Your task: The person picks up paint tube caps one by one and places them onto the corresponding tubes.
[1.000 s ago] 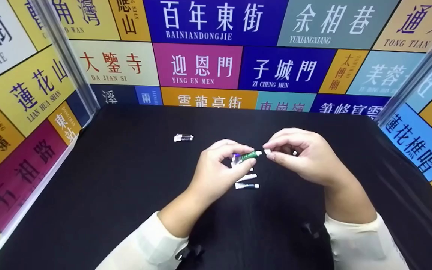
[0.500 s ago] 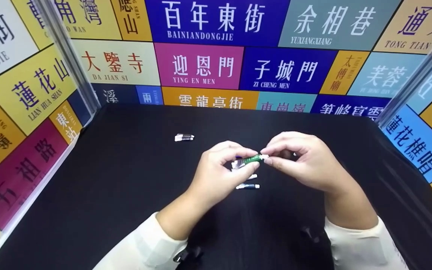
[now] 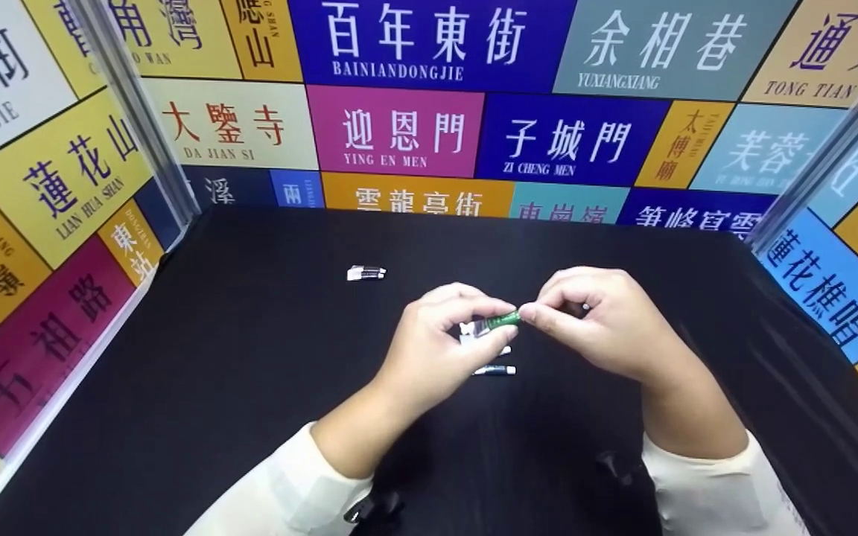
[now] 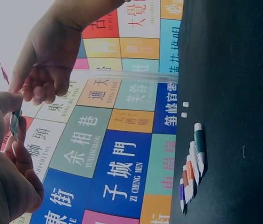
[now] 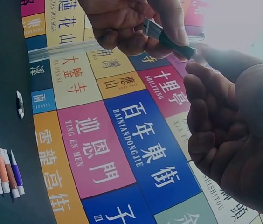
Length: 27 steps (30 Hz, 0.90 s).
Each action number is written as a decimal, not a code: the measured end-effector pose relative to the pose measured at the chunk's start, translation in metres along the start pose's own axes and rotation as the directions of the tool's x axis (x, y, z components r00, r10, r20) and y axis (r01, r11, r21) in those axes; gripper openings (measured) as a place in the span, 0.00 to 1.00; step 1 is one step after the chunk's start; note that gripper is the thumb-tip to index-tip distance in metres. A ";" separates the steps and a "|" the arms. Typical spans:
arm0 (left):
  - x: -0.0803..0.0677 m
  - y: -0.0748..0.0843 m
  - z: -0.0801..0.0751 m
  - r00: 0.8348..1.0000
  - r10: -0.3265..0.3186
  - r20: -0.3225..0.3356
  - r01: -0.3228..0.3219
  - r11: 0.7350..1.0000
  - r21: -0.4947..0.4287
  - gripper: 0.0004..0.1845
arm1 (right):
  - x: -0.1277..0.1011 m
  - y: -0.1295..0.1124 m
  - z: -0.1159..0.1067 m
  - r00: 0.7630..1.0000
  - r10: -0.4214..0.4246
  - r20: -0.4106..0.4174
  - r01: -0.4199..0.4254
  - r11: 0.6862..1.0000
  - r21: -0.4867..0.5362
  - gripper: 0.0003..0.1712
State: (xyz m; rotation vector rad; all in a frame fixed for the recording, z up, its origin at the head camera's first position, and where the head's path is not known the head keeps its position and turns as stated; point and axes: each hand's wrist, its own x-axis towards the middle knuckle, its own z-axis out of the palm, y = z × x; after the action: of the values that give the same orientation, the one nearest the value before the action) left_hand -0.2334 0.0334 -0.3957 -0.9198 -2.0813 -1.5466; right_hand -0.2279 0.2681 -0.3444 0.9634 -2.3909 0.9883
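My left hand [image 3: 440, 331] holds a small green paint tube [image 3: 502, 320] between thumb and fingers, above the black table. The tube's nozzle end points toward my right hand [image 3: 600, 320], whose thumb and index finger pinch the small white cap at that end. Those fingertips hide the cap. In the right wrist view the tube [image 5: 180, 48] spans the gap between both hands. Below the left hand lies a row of tubes: dark [image 4: 200, 144], white [image 4: 196, 157], orange [image 4: 190, 168], brown [image 4: 185, 179] and purple [image 4: 182, 192].
Farther back on the black tablecloth [image 3: 265, 335] lie what look like two black-labelled tubes [image 3: 366, 273] side by side. Two loose white caps [image 4: 184, 109] rest past the row's end. Panels of coloured signs [image 3: 399, 134] stand behind the table.
A second ago the right hand held the white cap just off the green tube's nozzle. It moved left onto the nozzle, and now the fingertips cover the cap.
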 end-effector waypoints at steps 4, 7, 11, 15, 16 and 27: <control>0.000 0.000 0.000 1.000 0.003 -0.002 -0.003 1.000 -0.006 0.09 | 0.000 0.000 0.000 1.000 0.011 -0.004 -0.011 1.000 0.014 0.11; 0.000 -0.001 0.000 1.000 -0.001 -0.007 0.001 1.000 -0.011 0.09 | 0.000 0.001 -0.001 1.000 -0.002 -0.010 0.002 1.000 0.022 0.06; 0.001 -0.001 -0.001 1.000 -0.014 -0.015 0.014 1.000 -0.005 0.09 | 0.000 0.003 -0.002 0.999 -0.042 -0.022 0.044 0.997 0.069 0.17; 0.001 -0.002 -0.002 0.999 -0.028 -0.028 0.028 1.000 0.000 0.09 | 0.001 0.001 -0.003 0.992 -0.120 -0.049 0.125 0.985 0.118 0.22; 0.001 -0.002 -0.002 0.999 -0.033 -0.031 0.033 0.999 0.000 0.09 | 0.001 0.001 -0.002 0.988 -0.147 -0.055 0.153 0.980 0.125 0.22; 0.000 -0.002 -0.001 0.998 -0.039 -0.040 0.038 0.999 -0.014 0.09 | 0.001 0.001 0.001 0.987 -0.160 -0.031 0.162 0.984 0.078 0.16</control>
State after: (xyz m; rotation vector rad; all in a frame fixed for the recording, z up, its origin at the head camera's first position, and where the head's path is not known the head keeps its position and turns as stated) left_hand -0.2347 0.0323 -0.3965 -0.8511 -2.0750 -1.5871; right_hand -0.2300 0.2673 -0.3453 1.1464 -2.2276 1.0363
